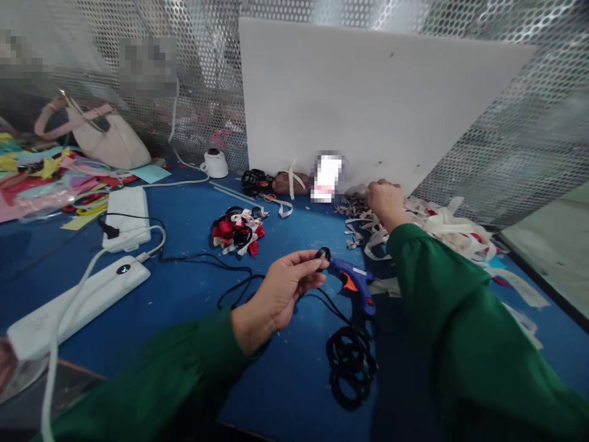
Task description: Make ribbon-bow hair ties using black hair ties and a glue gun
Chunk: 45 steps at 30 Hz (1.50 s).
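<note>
My left hand [280, 291] pinches a small black hair tie [323, 253] between thumb and forefinger, above the middle of the blue table. Just right of it lies a blue glue gun [356, 283] with an orange trigger. Farther back on the right, my right hand [385, 199] reaches down to a heap of small grey and white ribbon bows [356, 221]. Its fingers are curled, and the fingertips are hidden behind the back of the hand. A bunch of black hair ties [352, 368] lies in front of the glue gun.
Hair ties with red and white bows [237, 232] form a pile left of centre. White ribbon strips [453, 233] spread at right. A lit phone [327, 178] leans on the white board [368, 104]. Power strips [80, 304] and cables lie left; a pink handbag [108, 135] stands behind.
</note>
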Motion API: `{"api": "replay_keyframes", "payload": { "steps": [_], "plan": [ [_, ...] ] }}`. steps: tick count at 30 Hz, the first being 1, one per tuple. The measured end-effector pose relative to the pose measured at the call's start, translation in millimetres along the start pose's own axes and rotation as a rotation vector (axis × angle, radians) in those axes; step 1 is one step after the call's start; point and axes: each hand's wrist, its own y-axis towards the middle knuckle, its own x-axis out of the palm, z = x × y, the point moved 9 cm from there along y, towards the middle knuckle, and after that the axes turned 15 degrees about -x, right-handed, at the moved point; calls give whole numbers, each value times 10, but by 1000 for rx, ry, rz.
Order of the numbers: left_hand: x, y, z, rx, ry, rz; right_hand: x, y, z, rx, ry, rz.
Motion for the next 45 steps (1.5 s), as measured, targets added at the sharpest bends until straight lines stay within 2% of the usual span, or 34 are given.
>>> {"api": "replay_keyframes", "payload": {
  "steps": [4,6,8,10,11,13,16,19,24,31,35,40,45],
  "plan": [
    [4,-1,43,24,17,-8,-355,-38,-195,21,204,94],
    [10,-16,81,43,17,-8,-564,-164,-347,18,317,131],
    [23,-35,121,66,15,-14,-784,-410,-528,13,451,172],
    [37,-53,150,88,11,-27,-965,-746,-765,-31,928,254],
    [43,-60,161,100,10,-36,-1041,-933,-887,-51,1087,265],
    [70,-65,169,117,27,-67,-1143,-1302,-1070,-39,1255,269],
    [111,-57,157,131,73,-107,-1154,-1711,-1248,9,1336,230],
    [165,-58,140,142,123,-147,-1126,-1888,-1363,-17,1254,179],
    [190,-86,102,131,193,-113,-1108,-1953,-1538,-148,1104,119],
    [203,-110,68,142,287,-81,-948,-2052,-1560,-113,1113,115],
    [198,-120,80,178,294,-56,-890,-2060,-1586,-67,1244,138],
    [199,-137,85,196,240,-53,-786,-2090,-1616,107,1537,224],
    [208,-157,61,195,232,-55,-775,-2134,-1638,173,1581,346]
  ]
}}
